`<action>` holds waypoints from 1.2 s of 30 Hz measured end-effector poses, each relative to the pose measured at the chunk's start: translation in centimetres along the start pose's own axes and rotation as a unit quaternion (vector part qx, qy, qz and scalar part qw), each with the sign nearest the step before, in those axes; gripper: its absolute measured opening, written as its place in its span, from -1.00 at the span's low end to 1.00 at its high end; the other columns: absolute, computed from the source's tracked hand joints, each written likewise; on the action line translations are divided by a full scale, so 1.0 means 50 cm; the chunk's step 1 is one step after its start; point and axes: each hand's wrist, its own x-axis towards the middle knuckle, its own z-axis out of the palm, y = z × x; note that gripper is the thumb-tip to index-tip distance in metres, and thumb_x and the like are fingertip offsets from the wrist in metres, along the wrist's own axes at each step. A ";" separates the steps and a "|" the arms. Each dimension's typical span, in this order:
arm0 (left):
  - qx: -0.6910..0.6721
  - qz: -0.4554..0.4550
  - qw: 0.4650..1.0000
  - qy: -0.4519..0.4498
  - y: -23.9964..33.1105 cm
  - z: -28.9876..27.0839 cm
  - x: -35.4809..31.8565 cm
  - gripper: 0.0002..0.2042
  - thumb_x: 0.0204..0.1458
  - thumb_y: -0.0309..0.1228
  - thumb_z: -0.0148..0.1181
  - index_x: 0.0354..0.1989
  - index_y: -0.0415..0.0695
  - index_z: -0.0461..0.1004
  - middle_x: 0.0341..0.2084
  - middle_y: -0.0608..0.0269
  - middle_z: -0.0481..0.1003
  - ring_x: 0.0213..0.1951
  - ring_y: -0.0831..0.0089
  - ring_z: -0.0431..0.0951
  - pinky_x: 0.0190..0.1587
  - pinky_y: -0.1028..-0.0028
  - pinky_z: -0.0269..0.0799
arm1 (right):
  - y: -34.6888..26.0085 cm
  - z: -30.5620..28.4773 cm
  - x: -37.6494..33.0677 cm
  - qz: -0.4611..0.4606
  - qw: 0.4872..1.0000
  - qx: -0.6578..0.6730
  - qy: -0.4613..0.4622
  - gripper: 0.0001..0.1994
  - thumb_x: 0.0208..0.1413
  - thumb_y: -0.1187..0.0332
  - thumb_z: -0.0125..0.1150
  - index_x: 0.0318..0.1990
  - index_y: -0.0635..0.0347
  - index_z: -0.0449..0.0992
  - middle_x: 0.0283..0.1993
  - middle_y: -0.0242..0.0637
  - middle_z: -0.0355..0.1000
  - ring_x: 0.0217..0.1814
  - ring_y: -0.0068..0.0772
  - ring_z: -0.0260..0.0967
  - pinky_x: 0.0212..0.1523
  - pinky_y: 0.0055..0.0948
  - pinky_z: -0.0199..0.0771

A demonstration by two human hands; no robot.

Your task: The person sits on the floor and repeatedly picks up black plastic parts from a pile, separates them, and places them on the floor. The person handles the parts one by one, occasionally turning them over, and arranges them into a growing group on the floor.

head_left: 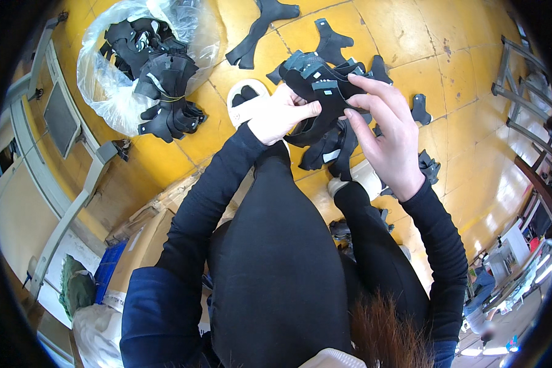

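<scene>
My left hand (277, 118) is closed on a stack of black cut fabric pieces (325, 101) with small pale labels along their upper edges. Its thumb lies over the front of the stack. At the stack's right edge is my right hand (386, 132), its fingers spread and apart; whether the tips touch the fabric I cannot tell. Below the stack hang more dark pieces, partly hidden by it. Loose black fabric pieces (332, 43) lie on the yellow tiled floor just beyond my hands.
A clear plastic bag (98, 89) full of black pieces stands at the far left, beside a tied bundle (173, 116). A cardboard box (144, 245) and a blue crate (109, 270) are at lower left. Metal frames (521, 92) line the right side.
</scene>
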 end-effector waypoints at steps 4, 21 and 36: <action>0.017 -0.022 0.999 0.018 -0.004 0.003 0.002 -0.88 -0.01 -0.58 0.22 -0.27 -0.23 0.50 -0.41 0.36 0.51 -0.39 0.65 0.46 -0.34 0.60 0.37 | 0.001 0.001 -0.005 -0.029 0.998 -0.049 0.003 -0.86 -0.11 0.53 0.29 -0.34 0.19 0.50 -0.12 -0.25 0.46 -0.01 -0.13 0.38 0.02 -0.28 0.36; 0.293 0.088 0.895 0.325 0.006 -0.269 0.095 -0.70 0.06 -0.28 0.19 -0.27 -0.34 0.52 -0.38 0.11 0.59 -0.30 0.35 0.58 -0.19 0.42 0.44 | 0.004 -0.010 -0.026 0.006 0.995 0.069 -0.067 -0.82 -0.03 0.59 0.23 -0.23 0.23 0.51 -0.16 -0.18 0.47 -0.13 -0.16 0.47 -0.14 -0.39 0.50; 0.589 -0.011 0.646 0.485 0.168 -0.812 -0.110 -0.46 -0.08 0.02 0.28 -0.18 -0.28 0.55 -0.23 -0.12 0.56 -0.09 0.06 0.55 -0.04 0.32 0.39 | 0.030 -0.012 -0.033 0.274 0.912 0.304 0.001 -0.71 0.03 0.61 0.22 -0.04 0.33 0.48 -0.12 -0.33 0.48 -0.08 -0.58 0.40 0.01 -0.56 0.41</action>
